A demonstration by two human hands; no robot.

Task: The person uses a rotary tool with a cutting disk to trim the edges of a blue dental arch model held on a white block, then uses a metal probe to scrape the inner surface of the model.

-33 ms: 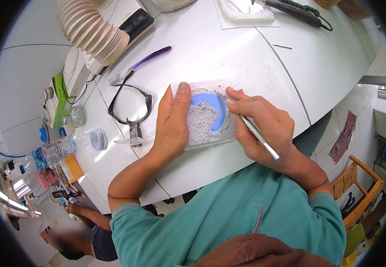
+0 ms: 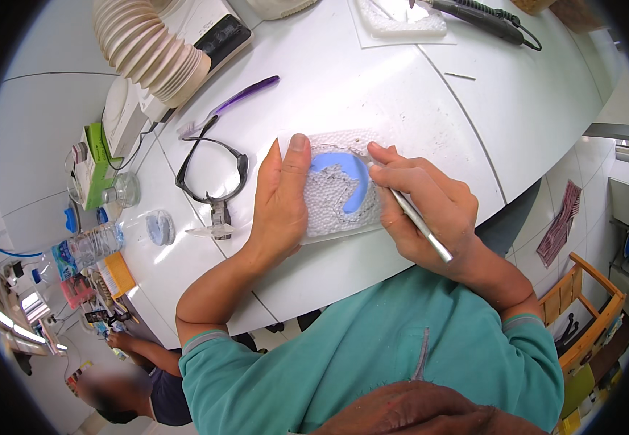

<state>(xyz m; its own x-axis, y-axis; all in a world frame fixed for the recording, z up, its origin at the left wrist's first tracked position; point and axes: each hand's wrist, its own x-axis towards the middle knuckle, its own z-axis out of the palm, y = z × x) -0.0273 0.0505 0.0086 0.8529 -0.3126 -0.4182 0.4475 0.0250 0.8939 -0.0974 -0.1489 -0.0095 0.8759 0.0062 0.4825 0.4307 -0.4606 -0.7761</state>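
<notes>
A pale, pebbly-textured slab [image 2: 327, 210] lies on the white table in front of me. Set into its surface is a smooth blue horseshoe-shaped piece [image 2: 360, 180], with greyish crumbs or rough edging inside its curve. My left hand [image 2: 279, 196] grips the slab's left edge, thumb upright along the side and the other fingers mostly hidden. Pinched pen-like in my right hand [image 2: 434, 199] is a slim silver metal tool [image 2: 424, 230]. Its rear end points down toward me, while its working tip, by the blue curve's right side, is hard to make out.
Black-framed goggles [image 2: 240, 174] and a purple-handled toothbrush [image 2: 245, 93] lie left of the slab. Beyond them stands a ribbed beige hose [image 2: 144, 54]. A black corded handpiece [image 2: 485, 23] rests at the far right. A plastic bottle [image 2: 89, 246] lies at left, near another person [image 2: 158, 377].
The silver tool and my right hand have shifted very slightly up and left. My left hand and the slab stay in place.
</notes>
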